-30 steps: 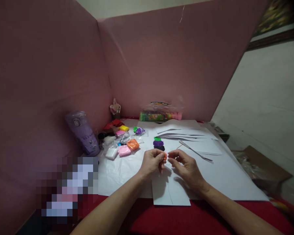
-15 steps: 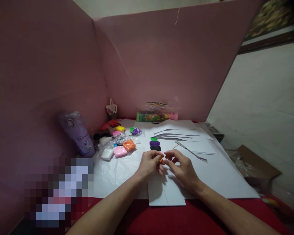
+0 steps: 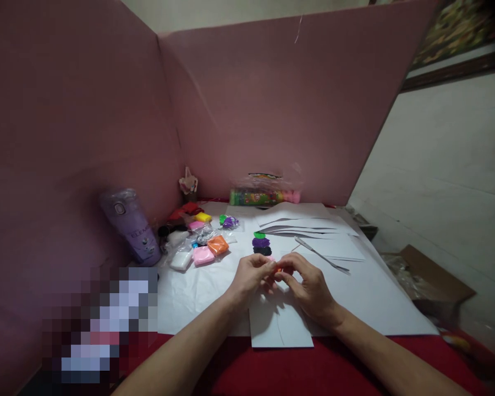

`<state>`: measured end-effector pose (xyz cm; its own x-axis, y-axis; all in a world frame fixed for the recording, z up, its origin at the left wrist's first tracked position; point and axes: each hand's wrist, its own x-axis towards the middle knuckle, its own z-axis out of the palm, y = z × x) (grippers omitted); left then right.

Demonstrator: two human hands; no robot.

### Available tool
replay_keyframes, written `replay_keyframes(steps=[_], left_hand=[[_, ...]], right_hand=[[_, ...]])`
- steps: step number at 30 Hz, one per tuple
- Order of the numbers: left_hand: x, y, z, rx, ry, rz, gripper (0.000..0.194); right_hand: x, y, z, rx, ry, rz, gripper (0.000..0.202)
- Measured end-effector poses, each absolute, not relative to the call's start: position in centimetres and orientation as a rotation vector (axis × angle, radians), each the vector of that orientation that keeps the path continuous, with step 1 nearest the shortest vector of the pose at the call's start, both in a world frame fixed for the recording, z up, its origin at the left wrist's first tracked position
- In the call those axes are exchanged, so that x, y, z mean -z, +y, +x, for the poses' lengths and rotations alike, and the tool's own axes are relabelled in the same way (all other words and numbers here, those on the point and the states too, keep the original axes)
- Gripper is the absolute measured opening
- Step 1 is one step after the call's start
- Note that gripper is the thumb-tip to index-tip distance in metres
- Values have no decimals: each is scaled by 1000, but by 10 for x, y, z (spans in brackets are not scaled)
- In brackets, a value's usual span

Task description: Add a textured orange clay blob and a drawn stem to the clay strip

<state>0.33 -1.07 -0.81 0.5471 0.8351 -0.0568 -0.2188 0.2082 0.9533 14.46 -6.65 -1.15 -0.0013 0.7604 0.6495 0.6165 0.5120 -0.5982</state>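
Observation:
A small piece of orange modelling clay (image 3: 278,270) is pinched between the fingertips of both hands. My left hand (image 3: 249,278) grips it from one side, thumb against the curled fingers. My right hand (image 3: 307,280) closes on it from the other side with thumb and forefinger. Below them lies a white card (image 3: 282,330), partly covered by the hands. On it, just beyond my fingers, bands of green clay (image 3: 259,235), purple clay (image 3: 260,242) and black clay (image 3: 262,251) run in a row. A bit of pink clay (image 3: 270,257) shows behind the fingertips.
Several wrapped clay packs, among them an orange pack (image 3: 218,245) and a pink pack (image 3: 203,255), lie at the left near a purple bottle (image 3: 132,225). Cut paper strips (image 3: 324,256) lie to the right. A pink panel (image 3: 264,110) stands behind the table.
My right hand has moved slightly left, and its fingers have closed in on the orange clay. The left hand stays nearly in place, still pinching.

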Motion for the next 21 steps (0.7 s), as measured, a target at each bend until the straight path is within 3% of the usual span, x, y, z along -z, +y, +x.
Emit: replay_keyframes(steps=[5,21], left_hand=[[10,-7,3,-894,614,1078,34],[3,-7,-2,-786,648,1206,40]], right_hand=[[11,-66,146,-228,-1679,-1188,6],[14,-67,145,-197,-1661,-1224,5]])
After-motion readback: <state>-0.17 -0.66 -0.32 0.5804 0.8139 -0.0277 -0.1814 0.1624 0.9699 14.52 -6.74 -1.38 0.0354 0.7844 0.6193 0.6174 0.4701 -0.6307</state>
